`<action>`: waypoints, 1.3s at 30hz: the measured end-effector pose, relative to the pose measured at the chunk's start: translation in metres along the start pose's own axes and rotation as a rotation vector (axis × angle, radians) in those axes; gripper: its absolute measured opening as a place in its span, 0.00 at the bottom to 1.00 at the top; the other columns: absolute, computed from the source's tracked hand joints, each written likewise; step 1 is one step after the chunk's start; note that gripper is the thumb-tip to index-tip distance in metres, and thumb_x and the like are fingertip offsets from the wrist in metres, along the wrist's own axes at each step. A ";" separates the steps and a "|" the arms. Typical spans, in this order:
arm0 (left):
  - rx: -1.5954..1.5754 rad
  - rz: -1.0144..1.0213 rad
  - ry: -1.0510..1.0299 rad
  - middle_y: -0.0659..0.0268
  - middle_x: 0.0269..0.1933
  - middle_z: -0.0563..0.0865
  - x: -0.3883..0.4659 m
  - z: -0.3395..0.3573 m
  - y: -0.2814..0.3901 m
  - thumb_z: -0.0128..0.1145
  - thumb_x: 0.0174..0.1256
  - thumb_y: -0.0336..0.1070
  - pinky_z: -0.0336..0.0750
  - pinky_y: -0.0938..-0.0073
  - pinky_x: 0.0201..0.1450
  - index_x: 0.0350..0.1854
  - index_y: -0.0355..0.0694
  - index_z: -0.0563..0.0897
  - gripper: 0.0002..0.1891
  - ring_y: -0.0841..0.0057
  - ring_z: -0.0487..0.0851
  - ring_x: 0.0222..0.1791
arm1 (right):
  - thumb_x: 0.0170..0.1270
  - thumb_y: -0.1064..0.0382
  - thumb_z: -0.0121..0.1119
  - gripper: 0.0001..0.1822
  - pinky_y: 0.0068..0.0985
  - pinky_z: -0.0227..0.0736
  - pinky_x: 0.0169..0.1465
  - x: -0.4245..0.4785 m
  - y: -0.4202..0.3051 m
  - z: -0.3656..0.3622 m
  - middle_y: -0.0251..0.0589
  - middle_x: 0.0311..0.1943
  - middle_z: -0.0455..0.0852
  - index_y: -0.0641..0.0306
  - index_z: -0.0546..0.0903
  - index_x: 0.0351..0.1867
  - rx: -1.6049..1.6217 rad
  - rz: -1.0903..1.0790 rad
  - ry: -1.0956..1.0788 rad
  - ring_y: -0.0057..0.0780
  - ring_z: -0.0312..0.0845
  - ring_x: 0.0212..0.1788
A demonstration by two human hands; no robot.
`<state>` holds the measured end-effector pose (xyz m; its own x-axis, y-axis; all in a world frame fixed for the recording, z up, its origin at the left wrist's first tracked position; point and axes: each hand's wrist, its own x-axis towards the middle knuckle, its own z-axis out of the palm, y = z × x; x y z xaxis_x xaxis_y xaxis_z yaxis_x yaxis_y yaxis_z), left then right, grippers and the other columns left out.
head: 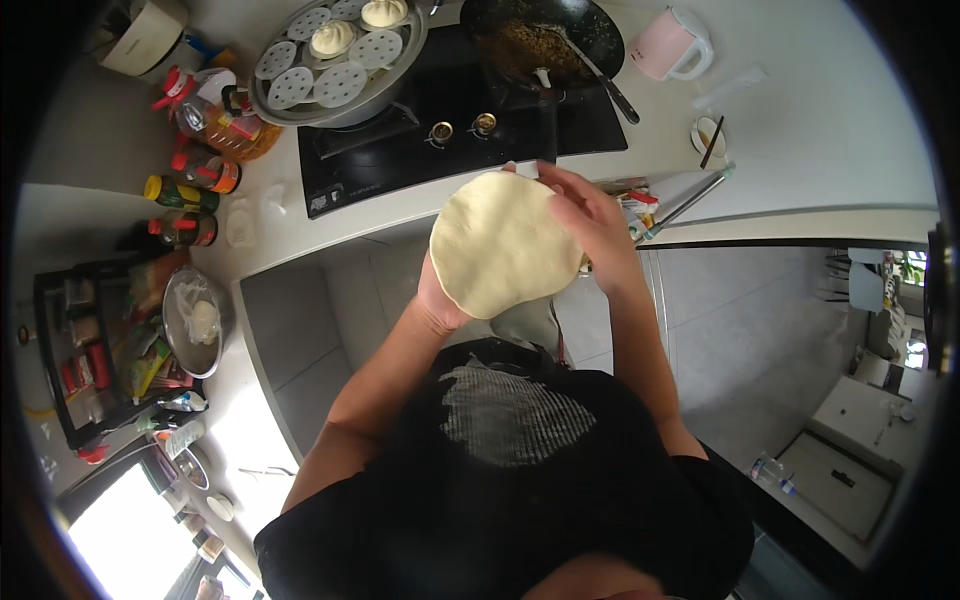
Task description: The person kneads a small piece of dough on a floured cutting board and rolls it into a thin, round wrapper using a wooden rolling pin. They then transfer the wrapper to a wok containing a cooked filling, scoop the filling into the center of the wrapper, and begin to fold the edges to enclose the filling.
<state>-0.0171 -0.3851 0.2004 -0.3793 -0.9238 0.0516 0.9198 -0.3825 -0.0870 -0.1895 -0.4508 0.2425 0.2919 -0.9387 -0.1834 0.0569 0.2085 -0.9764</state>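
Note:
A round, flat sheet of dough [506,244] lies across my left hand [442,292], which bears it from below and is mostly hidden by it. At its right edge my right hand [592,221] holds the rim, thumb on top and fingers partly hidden. Beyond, at the upper left, a round metal steamer [352,112] holds perforated liners [341,84] and pleated buns [332,39]. To its right a black wok [487,41] contains a brown minced filling [529,49] and a spatula with a dark handle [621,101].
A black gas hob [375,161] lies beyond my hands. Bottles [206,169] stand at the left, above a metal bowl [174,322] with a dough lump [204,319]. A pink kettle [664,45] and a small dish with chopsticks [699,139] are at the right.

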 end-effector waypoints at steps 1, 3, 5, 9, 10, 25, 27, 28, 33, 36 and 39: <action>-0.030 0.002 0.015 0.59 0.80 0.63 0.012 -0.002 -0.003 0.36 0.83 0.53 0.67 0.45 0.75 0.83 0.55 0.53 0.31 0.56 0.67 0.77 | 0.70 0.58 0.67 0.15 0.16 0.71 0.45 0.015 -0.002 -0.010 0.32 0.36 0.87 0.70 0.85 0.46 -0.104 0.024 -0.101 0.13 0.78 0.38; -0.010 0.034 0.031 0.60 0.80 0.64 0.035 -0.007 -0.008 0.36 0.83 0.52 0.69 0.47 0.74 0.83 0.55 0.53 0.30 0.57 0.68 0.76 | 0.68 0.58 0.69 0.15 0.16 0.71 0.45 0.040 -0.014 -0.026 0.32 0.35 0.87 0.69 0.86 0.46 -0.154 0.057 -0.160 0.13 0.79 0.38; 0.102 0.106 0.036 0.61 0.80 0.64 0.059 -0.010 -0.014 0.36 0.84 0.51 0.69 0.48 0.74 0.83 0.54 0.54 0.29 0.58 0.68 0.76 | 0.68 0.56 0.69 0.15 0.16 0.71 0.42 0.065 -0.019 -0.042 0.30 0.32 0.87 0.68 0.87 0.45 -0.181 0.041 -0.211 0.13 0.79 0.34; 0.144 0.219 0.087 0.65 0.79 0.66 0.094 -0.011 -0.031 0.43 0.83 0.44 0.68 0.55 0.76 0.82 0.48 0.55 0.30 0.65 0.69 0.76 | 0.72 0.54 0.65 0.16 0.17 0.71 0.37 0.108 -0.024 -0.070 0.30 0.28 0.87 0.69 0.88 0.41 -0.027 0.148 -0.354 0.14 0.78 0.31; 0.143 0.253 0.129 0.64 0.79 0.65 0.100 -0.012 -0.034 0.44 0.82 0.43 0.68 0.57 0.76 0.82 0.47 0.55 0.30 0.66 0.69 0.76 | 0.72 0.54 0.64 0.16 0.17 0.72 0.37 0.120 -0.023 -0.077 0.30 0.29 0.87 0.69 0.88 0.41 -0.127 0.111 -0.384 0.14 0.79 0.31; 0.110 0.449 0.186 0.53 0.80 0.62 0.120 -0.021 -0.016 0.46 0.80 0.53 0.71 0.45 0.73 0.81 0.54 0.61 0.30 0.55 0.66 0.77 | 0.79 0.54 0.55 0.18 0.23 0.79 0.52 0.204 -0.029 -0.099 0.41 0.45 0.90 0.62 0.82 0.60 -0.164 0.024 -0.290 0.25 0.86 0.44; 0.103 0.464 0.065 0.52 0.80 0.61 0.113 -0.025 -0.001 0.46 0.80 0.54 0.66 0.38 0.75 0.81 0.60 0.61 0.29 0.53 0.64 0.78 | 0.77 0.57 0.59 0.16 0.22 0.79 0.48 0.211 -0.008 -0.136 0.40 0.43 0.90 0.64 0.84 0.57 -0.363 -0.114 -0.013 0.22 0.85 0.43; 0.097 0.482 0.033 0.52 0.81 0.59 0.109 -0.030 0.005 0.43 0.81 0.54 0.64 0.37 0.76 0.81 0.59 0.61 0.29 0.52 0.62 0.79 | 0.75 0.59 0.61 0.14 0.21 0.78 0.46 0.214 0.000 -0.155 0.39 0.43 0.90 0.65 0.84 0.54 -0.488 -0.170 0.121 0.20 0.85 0.43; 0.080 0.568 0.144 0.53 0.82 0.58 0.106 -0.040 0.036 0.35 0.83 0.53 0.61 0.40 0.78 0.82 0.54 0.58 0.29 0.53 0.59 0.80 | 0.64 0.65 0.67 0.07 0.31 0.77 0.39 0.201 0.026 -0.191 0.37 0.35 0.85 0.54 0.87 0.43 -1.065 -0.385 0.273 0.35 0.80 0.33; 0.094 0.602 0.145 0.53 0.81 0.59 0.112 -0.040 0.049 0.35 0.83 0.50 0.60 0.40 0.78 0.82 0.53 0.58 0.28 0.55 0.58 0.81 | 0.63 0.66 0.67 0.08 0.33 0.77 0.38 0.210 0.033 -0.172 0.37 0.33 0.84 0.53 0.87 0.43 -1.167 -0.573 0.133 0.36 0.80 0.35; 0.114 0.638 0.227 0.58 0.81 0.61 0.124 -0.037 0.051 0.35 0.84 0.49 0.56 0.45 0.81 0.81 0.48 0.59 0.28 0.61 0.58 0.82 | 0.61 0.69 0.66 0.10 0.34 0.79 0.39 0.249 0.035 -0.141 0.36 0.33 0.80 0.53 0.87 0.43 -1.222 -0.684 -0.032 0.37 0.81 0.39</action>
<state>-0.0213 -0.5200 0.1656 0.2402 -0.9528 -0.1859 0.9703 0.2301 0.0743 -0.2495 -0.7155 0.1466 0.5671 -0.7458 0.3495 -0.6572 -0.6655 -0.3539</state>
